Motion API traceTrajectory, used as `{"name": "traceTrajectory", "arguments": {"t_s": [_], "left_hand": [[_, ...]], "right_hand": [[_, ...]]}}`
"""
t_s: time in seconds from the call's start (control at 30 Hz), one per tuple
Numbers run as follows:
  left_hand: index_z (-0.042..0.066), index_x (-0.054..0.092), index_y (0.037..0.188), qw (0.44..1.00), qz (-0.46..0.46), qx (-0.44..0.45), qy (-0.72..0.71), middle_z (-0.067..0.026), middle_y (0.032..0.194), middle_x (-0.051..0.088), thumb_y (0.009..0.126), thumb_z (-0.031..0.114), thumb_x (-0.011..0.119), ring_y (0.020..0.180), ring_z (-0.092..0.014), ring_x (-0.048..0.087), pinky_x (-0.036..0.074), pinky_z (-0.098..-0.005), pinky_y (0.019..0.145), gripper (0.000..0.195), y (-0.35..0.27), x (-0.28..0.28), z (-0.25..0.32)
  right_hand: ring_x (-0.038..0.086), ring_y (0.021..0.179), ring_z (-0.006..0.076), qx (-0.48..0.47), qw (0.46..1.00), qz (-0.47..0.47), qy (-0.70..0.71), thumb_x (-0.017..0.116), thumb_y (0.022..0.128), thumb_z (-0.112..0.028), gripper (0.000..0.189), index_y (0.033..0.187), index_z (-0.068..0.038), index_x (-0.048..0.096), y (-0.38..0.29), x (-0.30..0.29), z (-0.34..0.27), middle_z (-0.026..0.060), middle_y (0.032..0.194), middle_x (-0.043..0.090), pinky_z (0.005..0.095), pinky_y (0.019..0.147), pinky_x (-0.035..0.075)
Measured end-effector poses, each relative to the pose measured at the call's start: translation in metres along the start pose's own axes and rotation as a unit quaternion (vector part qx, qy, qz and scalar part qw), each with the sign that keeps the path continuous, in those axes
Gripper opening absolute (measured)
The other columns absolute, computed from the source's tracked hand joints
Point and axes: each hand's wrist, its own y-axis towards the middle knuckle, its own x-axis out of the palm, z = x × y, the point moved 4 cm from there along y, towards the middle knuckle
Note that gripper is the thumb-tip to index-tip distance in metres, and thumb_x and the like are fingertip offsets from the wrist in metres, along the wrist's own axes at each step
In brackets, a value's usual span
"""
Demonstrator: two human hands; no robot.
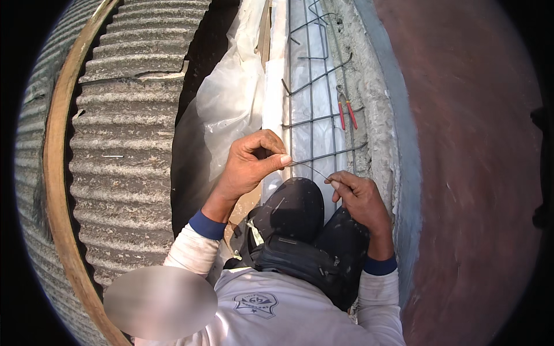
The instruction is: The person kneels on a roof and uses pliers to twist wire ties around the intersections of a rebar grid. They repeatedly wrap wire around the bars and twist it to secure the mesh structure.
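A thin piece of tie wire stretches between my two hands, above my bent knees. My left hand pinches one end between thumb and forefinger. The other end sits in the fingertips of my right hand, which is a little lower and to the right. Just ahead lies a grid of steel reinforcing bars, its crossbars bent up at the ends. Pincers with red handles rest on the bars at the right side, jaws pointing away from me.
Translucent plastic sheeting hangs left of the bars, beside a dark gap. Farther left is a corrugated roof with a wooden beam. Rough concrete and a reddish wall run along the right.
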Motion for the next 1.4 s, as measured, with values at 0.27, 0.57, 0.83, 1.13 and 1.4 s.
{"name": "traceTrajectory", "arguments": {"t_s": [0.27, 0.57, 0.83, 1.13, 1.4], "left_hand": [[0.001, 0.068, 0.087, 0.986, -0.002, -0.13, 0.103, -0.0049, 0.078, 0.066, 0.094, 0.007, 0.082, 0.076, -0.013, 0.067, 0.054, -0.032, 0.066, 0.017, 0.021, 0.004, -0.043], [0.002, 0.068, 0.084, 0.902, -0.179, 0.086, 0.382, -0.0127, 0.078, 0.064, 0.09, 0.013, 0.083, 0.077, -0.033, 0.065, 0.052, -0.0434, 0.069, 0.019, 0.023, 0.005, -0.037], [0.002, 0.068, 0.093, 0.829, -0.115, 0.172, 0.519, -0.011, 0.08, 0.065, 0.089, 0.006, 0.079, 0.078, -0.029, 0.067, 0.055, -0.0407, 0.069, 0.012, 0.023, -0.002, -0.04], [0.002, 0.07, 0.102, 0.803, -0.161, 0.178, 0.546, -0.0103, 0.087, 0.07, 0.086, 0.004, 0.073, 0.084, -0.029, 0.07, 0.058, -0.0422, 0.074, 0.016, 0.004, 0.005, -0.087], [0.001, 0.06, 0.144, 0.86, -0.033, 0.028, 0.509, -0.0186, 0.14, 0.065, 0.095, 0.018, 0.075, 0.142, -0.038, 0.052, 0.043, -0.0498, 0.116, 0.053, -0.02, -0.021, -0.15]], "right_hand": [[0.069, 0.078, 0.0221, -0.101, 0.983, 0.137, -0.07, 0.071, 0.098, -0.005, 0.016, 0.113, -0.002, 0.079, 0.043, 0.014, -0.001, 0.013, 0.089, 0.073, 0.0349, 0.072, 0.055], [0.069, 0.081, 0.0111, 0.02, 0.994, -0.082, 0.07, 0.071, 0.095, -0.001, 0.011, 0.102, 0.002, 0.08, 0.06, -0.014, 0.021, 0.0059, 0.086, 0.077, 0.0287, 0.073, 0.054], [0.063, 0.073, 0.0092, -0.062, 0.995, -0.061, -0.053, 0.074, 0.096, -0.006, 0.011, 0.098, 0.003, 0.08, 0.076, 0.005, 0.039, 0.0032, 0.08, 0.074, 0.0282, 0.067, 0.05], [0.063, 0.07, 0.0119, -0.01, 0.997, 0.074, 0.02, 0.073, 0.093, -0.006, 0.013, 0.101, -0.001, 0.082, 0.093, 0.011, 0.072, 0.0075, 0.081, 0.075, 0.0303, 0.067, 0.051], [0.065, 0.07, 0.0149, 0.077, 0.984, 0.1, -0.123, 0.088, 0.087, -0.024, 0.04, 0.114, 0.002, 0.076, 0.125, -0.018, 0.14, 0.0091, 0.086, 0.075, 0.0339, 0.066, 0.053]]}}
